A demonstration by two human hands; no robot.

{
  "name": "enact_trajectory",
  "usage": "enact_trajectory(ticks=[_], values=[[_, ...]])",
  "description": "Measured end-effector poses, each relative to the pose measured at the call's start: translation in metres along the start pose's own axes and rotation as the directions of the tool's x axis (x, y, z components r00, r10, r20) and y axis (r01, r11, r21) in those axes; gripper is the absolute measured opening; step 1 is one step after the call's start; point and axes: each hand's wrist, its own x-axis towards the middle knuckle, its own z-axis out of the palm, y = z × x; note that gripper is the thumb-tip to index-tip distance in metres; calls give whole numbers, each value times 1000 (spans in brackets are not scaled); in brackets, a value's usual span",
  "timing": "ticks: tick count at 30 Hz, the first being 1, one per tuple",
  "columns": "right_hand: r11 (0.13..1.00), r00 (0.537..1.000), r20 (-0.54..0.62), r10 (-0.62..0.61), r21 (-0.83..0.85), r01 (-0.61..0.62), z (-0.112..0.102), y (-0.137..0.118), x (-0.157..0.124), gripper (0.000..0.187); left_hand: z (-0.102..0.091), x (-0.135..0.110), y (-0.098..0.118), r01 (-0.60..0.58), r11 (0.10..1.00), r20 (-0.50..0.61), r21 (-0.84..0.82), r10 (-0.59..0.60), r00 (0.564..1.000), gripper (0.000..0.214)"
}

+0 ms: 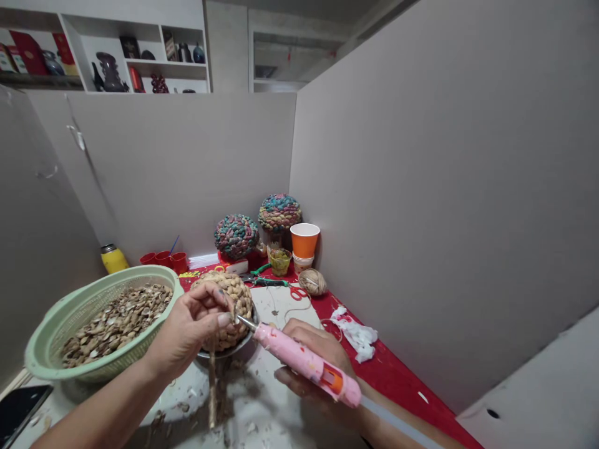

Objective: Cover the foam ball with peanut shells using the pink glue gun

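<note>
My right hand (314, 358) grips a pink glue gun (306, 363), its metal tip pointing left toward my left fingers. My left hand (189, 327) pinches a small shell piece (233, 313) right at that tip. Just behind my fingers is a ball covered in tan shells (234, 305), mounted on a stick (212, 386) and resting in a metal dish (224, 352). A pale green basket (56, 337) full of shell pieces (116, 321) sits to the left of my left hand.
Two multicoloured shell balls (236, 236) (279, 212) stand at the back, with an orange paper cup (304, 240), a ball of twine (312, 282), scissors (296, 290), red cups (163, 258) and a yellow bottle (113, 258). Grey partition walls close in on all sides. A phone (19, 406) lies lower left.
</note>
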Motion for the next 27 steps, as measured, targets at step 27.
enact_trajectory(ticks=[27], values=[[984, 999, 44, -15, -178, 22, -2, -2, 3, 21, -4, -4, -4, -63, 990, -16, 123, 65, 998, 30]])
